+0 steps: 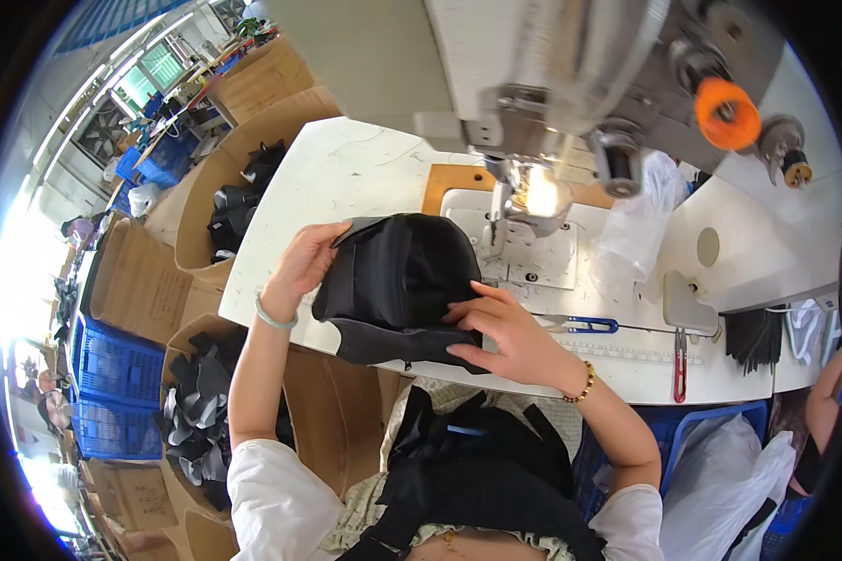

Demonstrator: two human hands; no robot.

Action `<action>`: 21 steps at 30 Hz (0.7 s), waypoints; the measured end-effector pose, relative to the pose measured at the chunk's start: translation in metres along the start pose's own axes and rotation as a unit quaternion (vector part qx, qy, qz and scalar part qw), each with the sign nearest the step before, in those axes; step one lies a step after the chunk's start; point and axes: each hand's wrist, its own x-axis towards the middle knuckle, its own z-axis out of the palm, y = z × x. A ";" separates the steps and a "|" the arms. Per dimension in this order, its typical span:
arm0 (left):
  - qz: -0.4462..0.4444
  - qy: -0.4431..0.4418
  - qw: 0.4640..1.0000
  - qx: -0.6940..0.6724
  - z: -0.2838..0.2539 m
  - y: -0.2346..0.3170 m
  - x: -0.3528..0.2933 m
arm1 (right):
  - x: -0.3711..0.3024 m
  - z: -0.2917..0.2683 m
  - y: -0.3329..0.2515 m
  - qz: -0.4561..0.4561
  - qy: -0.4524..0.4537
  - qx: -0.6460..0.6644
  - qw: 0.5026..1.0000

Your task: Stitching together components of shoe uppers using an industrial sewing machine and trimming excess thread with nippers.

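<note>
A black fabric bag (pixel 398 280) lies at the near edge of the white table, just left of the sewing machine's lit needle area (pixel 524 210). My left hand (pixel 307 257) pinches the bag's upper left corner, thumb and fingers closed on a grey-black edge. Across its right side rests my right hand (pixel 500 327), fingers bent and spread over the black cloth near the lower right seam; the thumb lies at the lower edge. The bag's underside is hidden.
Blue-handled thread snips (pixel 589 324) and red-handled snips (pixel 680 369) lie by a ruler strip on the table. A clear plastic bag (pixel 641 210) sits right of the needle plate. Cardboard boxes (pixel 140 280) of black pieces and blue crates (pixel 117 374) stand left; another person's arm (pixel 823 402) shows far right.
</note>
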 end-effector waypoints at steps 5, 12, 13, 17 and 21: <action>0.459 0.280 0.614 0.578 0.019 0.006 -0.045 | -0.005 -0.008 -0.025 0.055 0.065 0.156 0.984; 0.406 -0.183 0.656 0.610 0.121 -0.006 -0.166 | 0.012 -0.029 -0.046 0.035 -0.017 0.210 0.977; 0.371 -0.189 0.668 0.617 0.116 -0.010 -0.161 | 0.014 -0.028 -0.050 0.052 -0.020 0.234 0.971; 0.267 -0.218 0.737 0.582 0.100 -0.007 -0.152 | 0.012 -0.029 -0.046 0.125 -0.039 0.387 0.913; 0.233 -0.176 0.845 0.449 0.088 -0.007 -0.145 | 0.008 -0.050 -0.057 -0.045 -0.028 0.156 0.986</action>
